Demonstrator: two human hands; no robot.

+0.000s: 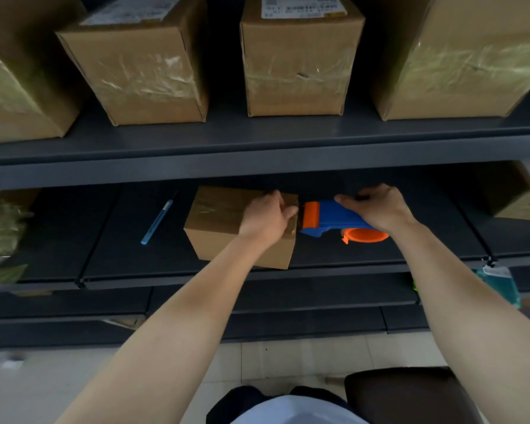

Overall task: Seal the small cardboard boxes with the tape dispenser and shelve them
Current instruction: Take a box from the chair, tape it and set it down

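Note:
A small cardboard box [221,228] sits on the dark middle shelf [135,261], with clear tape across its top. My left hand [266,220] rests on the box's right top edge, its fingers pressing down at the corner. Just right of the box is the blue and orange tape dispenser [334,220], its orange front end touching the box's right side. My right hand [377,206] grips the dispenser's blue handle from above. The orange tape roll core pokes out below that hand.
A blue pen-like cutter [156,221] lies left of the box. Several larger taped boxes [300,62] stand on the upper shelf [257,142]. Another box [520,200] sits at far right, and a plastic-wrapped bundle [0,234] at far left. A dark stool [404,393] stands below.

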